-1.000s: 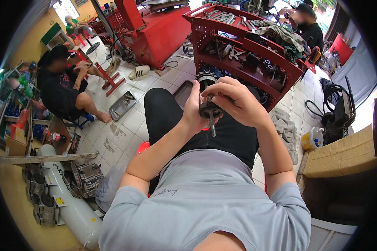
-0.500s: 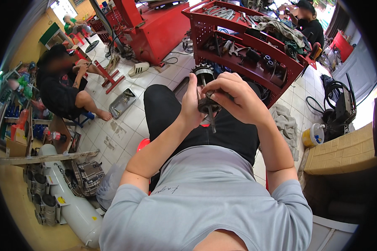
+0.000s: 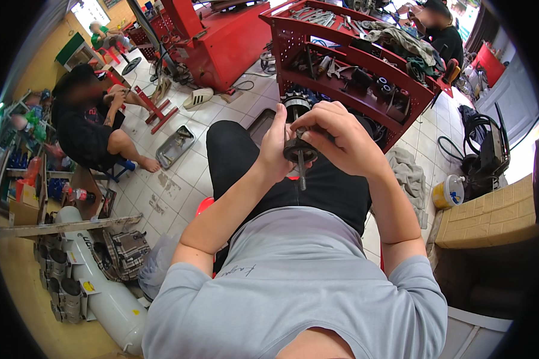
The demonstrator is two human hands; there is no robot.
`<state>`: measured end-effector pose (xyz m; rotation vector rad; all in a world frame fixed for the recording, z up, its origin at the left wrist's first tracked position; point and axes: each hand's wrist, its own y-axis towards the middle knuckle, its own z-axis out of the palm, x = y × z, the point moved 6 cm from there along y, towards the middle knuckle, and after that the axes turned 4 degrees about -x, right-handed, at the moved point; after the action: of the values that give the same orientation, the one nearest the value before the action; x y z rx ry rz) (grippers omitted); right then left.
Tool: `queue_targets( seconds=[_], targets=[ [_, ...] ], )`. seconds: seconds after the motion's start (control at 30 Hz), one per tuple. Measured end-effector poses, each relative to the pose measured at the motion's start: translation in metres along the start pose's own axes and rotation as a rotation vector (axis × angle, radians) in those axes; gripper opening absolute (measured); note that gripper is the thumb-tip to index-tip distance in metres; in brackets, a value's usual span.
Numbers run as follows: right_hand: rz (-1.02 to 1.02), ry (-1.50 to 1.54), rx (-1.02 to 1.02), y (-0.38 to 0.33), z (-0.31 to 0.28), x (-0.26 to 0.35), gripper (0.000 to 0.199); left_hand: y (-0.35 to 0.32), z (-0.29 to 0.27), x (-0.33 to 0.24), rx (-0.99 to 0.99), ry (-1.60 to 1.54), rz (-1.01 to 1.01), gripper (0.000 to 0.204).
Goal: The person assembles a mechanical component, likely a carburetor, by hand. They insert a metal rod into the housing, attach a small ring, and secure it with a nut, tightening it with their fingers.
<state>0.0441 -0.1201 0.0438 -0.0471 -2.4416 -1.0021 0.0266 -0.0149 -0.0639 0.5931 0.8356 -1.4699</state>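
Observation:
Above my lap, both hands are closed around a metal shaft assembly. Its bare rod (image 3: 302,175) points down toward me, and a dark round collar (image 3: 293,154) sits around the shaft between my hands. At the far end is a shiny toothed drum (image 3: 296,104). My left hand (image 3: 273,151) supports the assembly from the left, thumb pointing up along it. My right hand (image 3: 344,142) reaches over from the right, its thumb and fingers pinched at the shaft just above the collar. What those fingertips touch is partly hidden.
Right beyond my knees stands a red tool cart (image 3: 341,90) with wrenches, rags and parts. A metal tray (image 3: 175,146) lies on the tiled floor to the left, near a seated person (image 3: 84,119). A yellow-and-white bucket (image 3: 448,192) stands at the right.
The shaft assembly has turned slightly in my hands: its far drum has shifted right and its near rod end a little left. Both hands keep their grip.

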Motion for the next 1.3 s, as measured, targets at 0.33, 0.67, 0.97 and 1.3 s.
queue_targets(
  seconds=[0.33, 0.67, 0.97, 1.3],
  targets=[
    [0.086, 0.033, -0.045, 0.001, -0.002, -0.004, 0.019, -0.002, 0.0, -0.009, 0.03, -0.078, 0.112, 0.067],
    [-0.078, -0.255, -0.106, 0.0, 0.0, 0.003, 0.018, -0.014, -0.003, -0.007, 0.068, -0.782, 0.027, 0.072],
    [-0.059, -0.401, -0.036, -0.005, 0.03, -0.005, 0.025, -0.013, 0.003, -0.01, 0.144, -0.778, 0.109, 0.073],
    [0.285, -0.516, 0.122, -0.021, 0.018, -0.077, 0.037, 0.001, 0.018, 0.027, 0.031, -0.379, -0.09, 0.096]
  ],
)
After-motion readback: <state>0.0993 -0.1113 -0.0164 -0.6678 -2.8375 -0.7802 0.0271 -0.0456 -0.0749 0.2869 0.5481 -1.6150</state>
